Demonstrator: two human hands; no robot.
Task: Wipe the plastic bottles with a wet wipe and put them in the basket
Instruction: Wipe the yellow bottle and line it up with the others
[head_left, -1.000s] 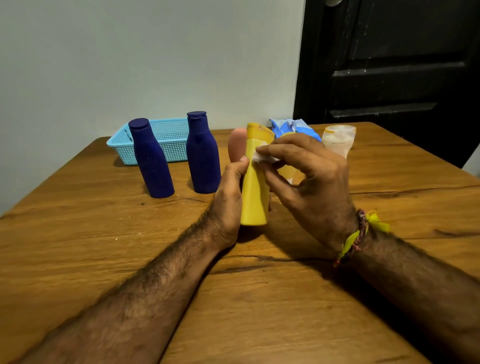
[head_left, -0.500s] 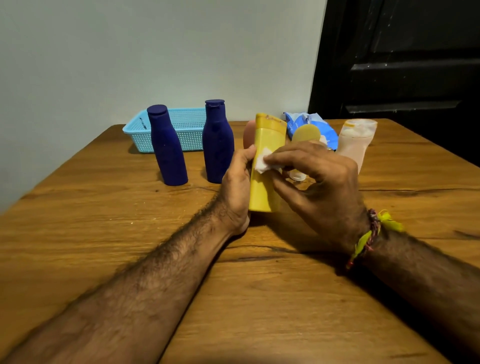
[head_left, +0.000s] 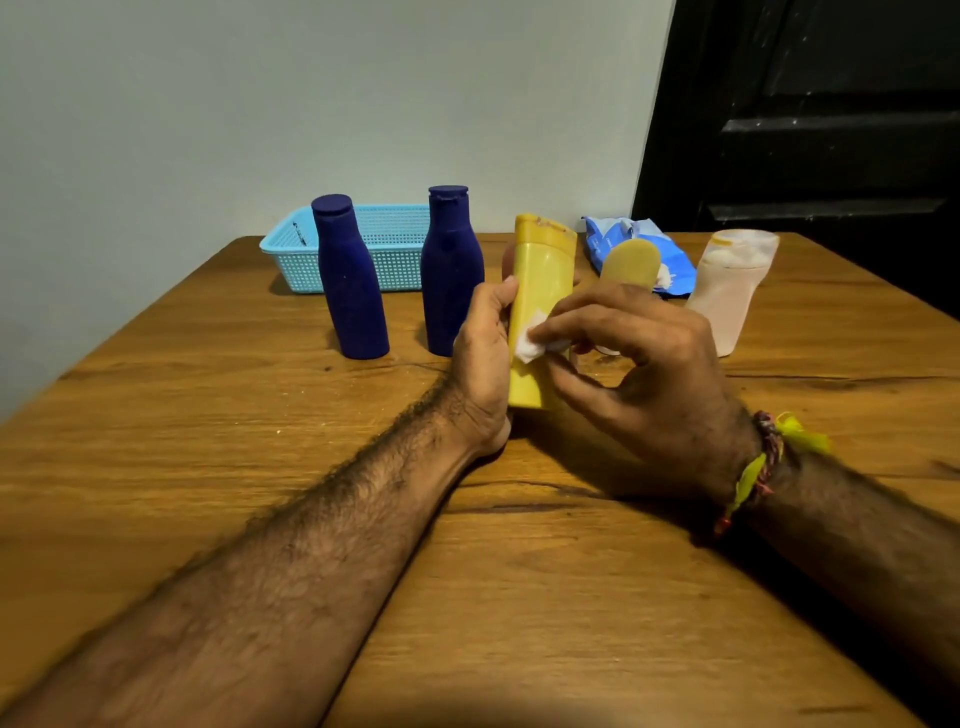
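My left hand (head_left: 483, 364) grips a yellow plastic bottle (head_left: 540, 280) that stands upside down on the wooden table (head_left: 260, 467). My right hand (head_left: 644, 374) pinches a small white wet wipe (head_left: 530, 347) against the bottle's lower front. Two dark blue bottles (head_left: 349, 283) (head_left: 451, 270) stand upright behind my left hand, in front of a light blue mesh basket (head_left: 387, 244). A small yellow bottle (head_left: 629, 262) and a clear pinkish bottle (head_left: 730, 291) stand behind my right hand. A pinkish object behind the yellow bottle is mostly hidden.
A blue pack of wet wipes (head_left: 636, 249) lies at the back of the table, right of the yellow bottle. A pale wall rises behind the basket, and a dark door (head_left: 810, 130) stands at the back right.
My right hand has slid the wet wipe down the yellow bottle, from near its top to its lower part. The camera view has shifted, bringing the small yellow bottle into sight.
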